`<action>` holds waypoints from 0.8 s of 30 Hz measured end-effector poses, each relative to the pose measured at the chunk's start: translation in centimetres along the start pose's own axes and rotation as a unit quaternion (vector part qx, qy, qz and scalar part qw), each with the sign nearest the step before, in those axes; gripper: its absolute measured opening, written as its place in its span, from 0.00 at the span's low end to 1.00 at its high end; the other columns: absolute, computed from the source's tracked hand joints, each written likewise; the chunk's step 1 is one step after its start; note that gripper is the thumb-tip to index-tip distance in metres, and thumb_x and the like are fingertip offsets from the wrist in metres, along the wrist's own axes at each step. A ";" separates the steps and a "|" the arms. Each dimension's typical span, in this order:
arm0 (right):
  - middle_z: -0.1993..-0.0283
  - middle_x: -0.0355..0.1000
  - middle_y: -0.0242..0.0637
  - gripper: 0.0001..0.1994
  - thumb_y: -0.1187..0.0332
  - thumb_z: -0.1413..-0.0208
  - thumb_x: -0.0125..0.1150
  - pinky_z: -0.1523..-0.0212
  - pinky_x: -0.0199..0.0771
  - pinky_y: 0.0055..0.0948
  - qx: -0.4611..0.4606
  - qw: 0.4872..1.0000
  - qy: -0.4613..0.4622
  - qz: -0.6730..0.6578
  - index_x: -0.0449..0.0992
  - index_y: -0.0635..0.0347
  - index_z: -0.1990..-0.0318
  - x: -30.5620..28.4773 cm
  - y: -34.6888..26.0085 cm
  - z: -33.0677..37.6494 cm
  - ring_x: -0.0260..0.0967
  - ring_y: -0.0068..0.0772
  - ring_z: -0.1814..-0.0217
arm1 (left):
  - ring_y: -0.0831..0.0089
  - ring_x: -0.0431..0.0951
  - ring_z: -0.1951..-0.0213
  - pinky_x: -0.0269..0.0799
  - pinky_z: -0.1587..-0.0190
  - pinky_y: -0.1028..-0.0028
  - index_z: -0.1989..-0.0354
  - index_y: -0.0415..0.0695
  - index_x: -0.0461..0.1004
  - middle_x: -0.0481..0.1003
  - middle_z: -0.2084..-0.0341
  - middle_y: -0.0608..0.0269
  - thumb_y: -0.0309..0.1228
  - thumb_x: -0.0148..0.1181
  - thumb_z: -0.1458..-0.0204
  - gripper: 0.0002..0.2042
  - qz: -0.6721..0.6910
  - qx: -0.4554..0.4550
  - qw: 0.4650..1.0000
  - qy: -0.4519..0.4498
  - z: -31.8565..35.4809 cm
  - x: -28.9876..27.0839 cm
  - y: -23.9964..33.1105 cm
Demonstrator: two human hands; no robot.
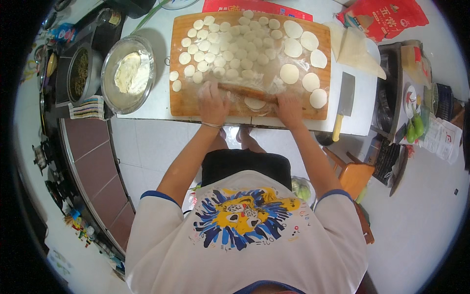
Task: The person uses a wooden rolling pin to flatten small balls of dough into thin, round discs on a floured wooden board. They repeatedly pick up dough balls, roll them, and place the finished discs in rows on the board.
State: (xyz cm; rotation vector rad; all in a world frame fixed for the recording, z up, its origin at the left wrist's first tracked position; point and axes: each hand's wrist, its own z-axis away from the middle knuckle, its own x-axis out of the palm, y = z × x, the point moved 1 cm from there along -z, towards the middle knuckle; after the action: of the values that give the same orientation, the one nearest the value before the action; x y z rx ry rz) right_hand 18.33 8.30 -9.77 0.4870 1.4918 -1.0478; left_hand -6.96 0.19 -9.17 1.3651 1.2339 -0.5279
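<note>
A brown wooden rolling pin [249, 93] lies across the near part of a floured wooden board [274, 111]. My left hand [213, 100] is closed on its left end, and my right hand [290, 105] grips the right end. Partly under the pin, close to my right hand, is a flat round of dough [255, 103]. Many small dough discs [214, 48] cover the left and middle of the board. Along the right side lie several larger, thinner dough wrappers [289, 74], some lightly overlapping or close together.
Left of the board stands a bowl with dough and flour [108, 83], beside a pot of dark chopped filling [96, 73]. A cleaver [346, 93] lies on the right, its yellow handle over the table edge. Behind it are a red flour bag [387, 17] and an orange-brown wooden chair [356, 175] below.
</note>
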 end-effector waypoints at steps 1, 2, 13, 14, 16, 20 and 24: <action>0.59 0.71 0.41 0.17 0.64 0.52 0.65 0.52 0.66 0.44 0.032 0.999 -0.004 -0.002 0.71 0.58 0.55 -0.7 -0.2 -0.1 0.68 0.49 0.55 | 0.46 0.65 0.44 0.59 0.42 0.52 0.44 0.40 0.66 0.66 0.47 0.45 0.43 0.57 0.49 0.27 -0.001 -0.012 0.998 -0.056 0.1 0.2 0.9; 0.60 0.70 0.42 0.16 0.65 0.52 0.65 0.53 0.66 0.44 0.035 0.998 0.047 -0.027 0.71 0.59 0.56 -0.8 0.0 0.3 0.67 0.49 0.55 | 0.47 0.66 0.47 0.61 0.44 0.53 0.45 0.39 0.66 0.67 0.49 0.46 0.43 0.57 0.49 0.27 -0.001 -0.023 0.993 -0.112 0.4 0.4 1.9; 0.62 0.68 0.44 0.17 0.69 0.54 0.66 0.57 0.64 0.44 0.052 0.975 0.199 -0.086 0.70 0.60 0.57 -1.1 3.6 3.6 0.66 0.51 0.58 | 0.51 0.69 0.47 0.64 0.45 0.56 0.42 0.38 0.64 0.66 0.48 0.48 0.38 0.60 0.52 0.29 0.050 0.236 0.927 -0.287 -1.0 3.7 5.8; 0.61 0.68 0.43 0.17 0.69 0.55 0.67 0.57 0.64 0.43 0.057 0.980 0.172 -0.085 0.70 0.59 0.57 -1.2 3.8 3.7 0.66 0.50 0.58 | 0.50 0.68 0.45 0.63 0.43 0.56 0.40 0.39 0.63 0.66 0.46 0.48 0.38 0.59 0.51 0.29 0.050 0.263 0.926 -0.267 -0.9 3.2 4.4; 0.60 0.69 0.41 0.18 0.69 0.56 0.68 0.56 0.64 0.43 0.065 0.987 0.122 -0.081 0.70 0.58 0.57 -1.9 3.9 3.6 0.67 0.50 0.58 | 0.50 0.65 0.42 0.59 0.40 0.56 0.38 0.41 0.62 0.66 0.43 0.47 0.38 0.57 0.50 0.30 0.049 0.317 0.920 -0.223 -0.8 2.2 1.6; 0.59 0.68 0.39 0.19 0.64 0.53 0.66 0.54 0.64 0.45 -0.022 0.999 0.039 -0.011 0.70 0.56 0.53 -0.9 2.6 3.4 0.68 0.48 0.57 | 0.47 0.56 0.34 0.51 0.34 0.54 0.33 0.42 0.57 0.58 0.36 0.44 0.38 0.55 0.48 0.32 0.038 0.157 0.979 -0.127 1.8 -1.4 -0.9; 0.51 0.67 0.44 0.23 0.57 0.48 0.60 0.46 0.61 0.49 -0.050 0.997 0.054 0.015 0.68 0.55 0.46 -0.1 -0.8 -0.3 0.65 0.49 0.47 | 0.45 0.48 0.31 0.44 0.31 0.51 0.31 0.41 0.53 0.50 0.31 0.43 0.38 0.54 0.46 0.34 0.002 0.114 0.982 -0.151 1.0 0.0 -2.6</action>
State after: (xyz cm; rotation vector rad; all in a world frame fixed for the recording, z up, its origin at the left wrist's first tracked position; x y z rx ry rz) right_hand 17.53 8.16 -9.45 0.4995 1.6185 -0.9317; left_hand -8.93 -1.29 -10.51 1.4157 0.9440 -0.8617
